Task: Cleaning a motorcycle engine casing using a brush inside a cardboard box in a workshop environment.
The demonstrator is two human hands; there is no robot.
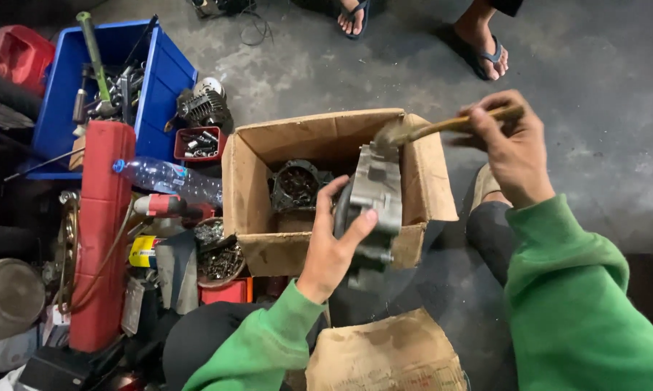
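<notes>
Holding grey metal casting (375, 190) upright over open box (429, 174), left hand (333, 242) grips its near side, so loosened dirt falls in box. Right hand (511, 148) pinches brush (442, 127) handle, bristles touching casting's far top edge (dust visible). Dark round part (296, 185) lies inside box, left. Blue bin (58, 108) of tools far left.

Only one view was there, from the camera on your head. It looked steeply down and a little forward, close to your hands, at the cardboard box (326, 181) on the grey concrete floor (594, 87).
</notes>
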